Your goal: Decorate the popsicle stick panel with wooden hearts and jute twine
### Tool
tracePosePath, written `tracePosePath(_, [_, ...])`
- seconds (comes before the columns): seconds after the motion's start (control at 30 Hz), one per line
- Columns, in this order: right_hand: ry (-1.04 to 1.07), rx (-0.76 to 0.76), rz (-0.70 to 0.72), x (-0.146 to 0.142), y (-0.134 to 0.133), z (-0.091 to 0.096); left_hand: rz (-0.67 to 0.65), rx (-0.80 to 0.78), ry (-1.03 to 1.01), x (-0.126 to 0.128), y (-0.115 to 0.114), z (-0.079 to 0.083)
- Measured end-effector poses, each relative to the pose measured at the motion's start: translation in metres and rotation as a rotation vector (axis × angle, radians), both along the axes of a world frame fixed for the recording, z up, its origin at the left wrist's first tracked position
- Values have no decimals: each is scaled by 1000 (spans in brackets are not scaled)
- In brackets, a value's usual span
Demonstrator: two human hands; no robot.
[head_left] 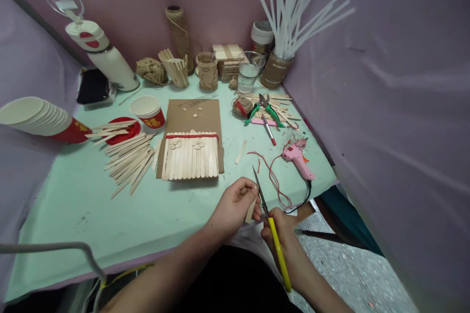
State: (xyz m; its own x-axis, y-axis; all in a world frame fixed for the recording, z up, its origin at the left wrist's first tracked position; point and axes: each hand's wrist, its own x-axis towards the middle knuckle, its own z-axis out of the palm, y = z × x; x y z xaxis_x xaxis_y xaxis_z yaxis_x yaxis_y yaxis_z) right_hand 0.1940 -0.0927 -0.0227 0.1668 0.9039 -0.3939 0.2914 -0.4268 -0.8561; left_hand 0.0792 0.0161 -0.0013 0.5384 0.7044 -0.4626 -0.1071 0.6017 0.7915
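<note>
My left hand (235, 203) pinches a short flat wooden craft stick (250, 211) near the table's front edge. My right hand (284, 234) is wrapped round the yellow handles of a pair of scissors (278, 249), whose dark blades point up beside my left fingertips. Whether the blades touch the stick I cannot tell. Beyond my left hand, a panel of craft sticks (191, 161) lies on a brown cardboard sheet (194, 110). A red cord (191, 136) crosses its top, with small wooden flower shapes below. A loose stick piece (241, 152) lies to its right.
A pink glue gun (299, 160) and red string (273, 176) lie at right, behind them green-handled pruning shears (263, 110). Loose craft sticks (128, 161) and stacked paper cups (40, 120) are at left. Along the back stand a water cup (248, 76) and white glue sticks (293, 14).
</note>
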Motion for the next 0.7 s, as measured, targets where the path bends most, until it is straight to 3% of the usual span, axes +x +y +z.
tracePosePath(0.17, [18, -72, 90, 9, -2, 6, -72, 34, 45, -6, 6, 0])
tracePosePath(0.47, [22, -75, 102, 17, -5, 14, -150, -22, 45, -13, 12, -3])
tracePosePath(0.7, [14, -75, 103, 19, -6, 16, -139, -54, 83, -12, 13, -4])
